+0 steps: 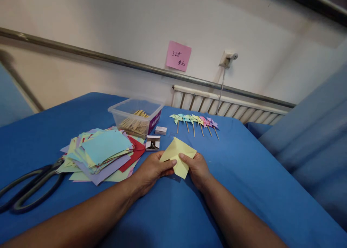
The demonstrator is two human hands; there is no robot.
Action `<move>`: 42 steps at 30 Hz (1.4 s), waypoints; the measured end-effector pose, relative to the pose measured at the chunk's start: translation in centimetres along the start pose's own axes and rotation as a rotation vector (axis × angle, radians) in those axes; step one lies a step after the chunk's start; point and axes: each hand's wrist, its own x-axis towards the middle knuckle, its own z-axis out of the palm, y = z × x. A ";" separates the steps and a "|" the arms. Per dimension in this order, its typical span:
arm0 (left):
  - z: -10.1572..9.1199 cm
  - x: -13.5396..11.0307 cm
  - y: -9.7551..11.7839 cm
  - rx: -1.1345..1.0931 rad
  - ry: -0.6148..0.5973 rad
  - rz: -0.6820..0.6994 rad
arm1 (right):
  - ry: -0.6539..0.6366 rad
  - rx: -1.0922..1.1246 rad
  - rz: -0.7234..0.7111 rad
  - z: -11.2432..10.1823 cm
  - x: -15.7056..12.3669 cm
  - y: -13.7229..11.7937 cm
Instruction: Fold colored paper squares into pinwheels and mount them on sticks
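A yellow sheet of paper [175, 149] with cuts and creases is held just above the blue cloth, in the middle of the view. My left hand [156, 168] pinches its left side, thumb on top and fingers beneath. On the right side, my right hand [198, 167] grips the same paper, its thumb pressing near the centre. The fingers under the paper are mostly hidden. Close beyond my left hand stands a small open box [153, 143] with shiny metal pins inside. Behind the paper lies a row of finished paper pinwheels [193, 120] on wooden sticks.
Left of my hands is a pile of coloured paper [105, 146], with large scissors [35, 184] beside it. A clear plastic bin [130, 112] holds wooden sticks. A small closed box [161, 130] sits near it. The blue-covered table [244, 190] ends at a radiator [206, 103] by the wall.
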 end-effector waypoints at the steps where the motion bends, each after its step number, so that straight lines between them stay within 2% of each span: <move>1: 0.0 0.0 0.0 -0.008 0.003 -0.005 | -0.006 0.006 0.002 0.0 0.0 0.0; 7: 0.2 0.1 0.1 -0.053 0.037 -0.012 | -0.016 0.014 0.000 0.1 0.1 0.1; 16: 0.1 0.1 0.4 0.024 0.040 0.052 | 0.001 -0.016 -0.021 -0.2 0.1 -0.1; 20: 0.0 -0.1 0.8 0.053 -0.015 0.009 | -0.074 -0.108 0.030 -0.4 0.0 -0.3; 22: 0.1 -0.1 0.8 0.054 0.007 -0.006 | -0.071 -0.175 0.037 -0.4 0.1 -0.2; 25: 0.2 0.0 0.7 0.017 0.099 -0.006 | 0.101 -0.297 -0.137 -0.4 0.1 -0.1; 28: 0.1 0.1 0.8 -0.038 0.184 0.006 | 0.333 -0.619 -0.463 -0.1 -0.5 -0.6; 29: 0.0 0.2 0.8 -0.048 0.209 0.011 | 0.342 -0.757 -0.584 0.1 -0.9 -0.9; 30: 0.0 0.2 0.8 -0.057 0.228 0.019 | 0.285 -0.885 -0.693 0.4 -1.4 -1.1; 32: -0.1 0.1 0.8 -0.076 0.239 0.045 | 0.120 -1.096 -0.807 1.2 -2.3 -1.4; 34: 0.0 0.0 0.7 -0.097 0.218 0.064 | 0.025 -1.252 -0.808 2.0 -3.0 -1.3; 37: 0.2 -0.1 0.5 -0.107 0.202 0.055 | 0.033 -1.340 -0.781 2.5 -3.1 -0.9; 42: 0.2 0.3 0.2 -0.114 0.177 0.063 | 0.119 -1.191 -0.650 1.5 -2.0 -0.6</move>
